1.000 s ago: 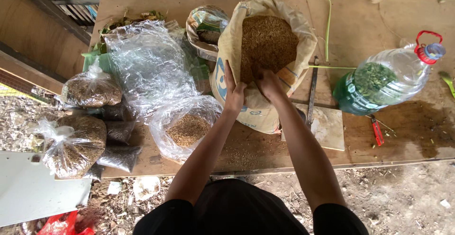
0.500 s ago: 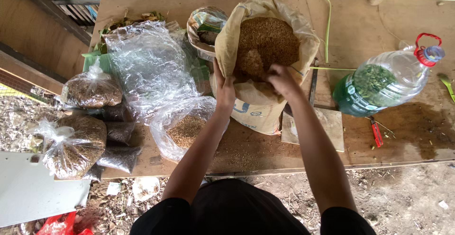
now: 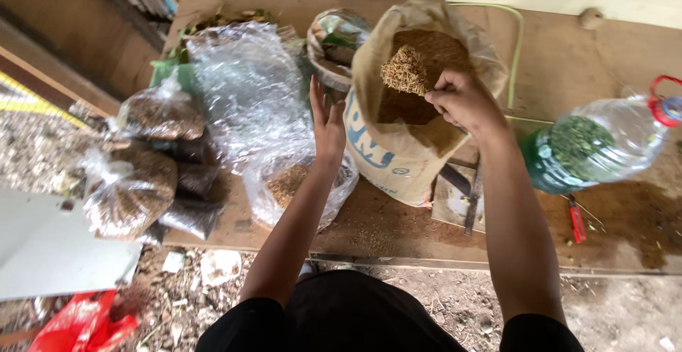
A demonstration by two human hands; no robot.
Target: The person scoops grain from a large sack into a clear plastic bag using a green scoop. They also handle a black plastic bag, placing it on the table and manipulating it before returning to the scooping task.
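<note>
Right hand (image 3: 463, 100) lifted one clump (image 3: 403, 70), one sack (image 3: 398, 154)

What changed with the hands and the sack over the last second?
The right hand dipped into the open sack and has come up holding a clump of brown chaff above it. The left hand slid from the sack's mouth to its left side, palm open. The sack, plastic bags and lying bottle stayed put.

sack (image 3: 398, 153) mouth open, plastic bags (image 3: 249, 96) crowding left
</note>
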